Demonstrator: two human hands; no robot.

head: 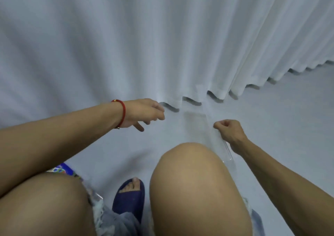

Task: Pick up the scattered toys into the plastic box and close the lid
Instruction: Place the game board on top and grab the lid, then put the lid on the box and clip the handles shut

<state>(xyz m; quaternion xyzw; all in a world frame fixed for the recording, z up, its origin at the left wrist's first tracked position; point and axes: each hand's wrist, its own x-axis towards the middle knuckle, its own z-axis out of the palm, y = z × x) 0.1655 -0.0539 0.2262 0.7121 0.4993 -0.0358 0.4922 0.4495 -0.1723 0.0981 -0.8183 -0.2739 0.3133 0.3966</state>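
A clear plastic lid (198,127) hangs tilted above the floor in front of my knees, hard to see against the pale floor. My right hand (228,132) grips its right edge with curled fingers. My left hand (144,113), with a red bracelet at the wrist, hovers at the lid's left side with loosely bent fingers and holds nothing that I can see. Colourful toys (62,169) show under my left forearm beside my left knee, with a clear plastic edge (96,195) below them that may be the box. Most of the box is hidden by my leg.
A white curtain (162,45) hangs just ahead, its hem reaching the pale floor (289,118). My two bare knees fill the lower frame, with a foot in a dark blue slipper (130,197) between them.
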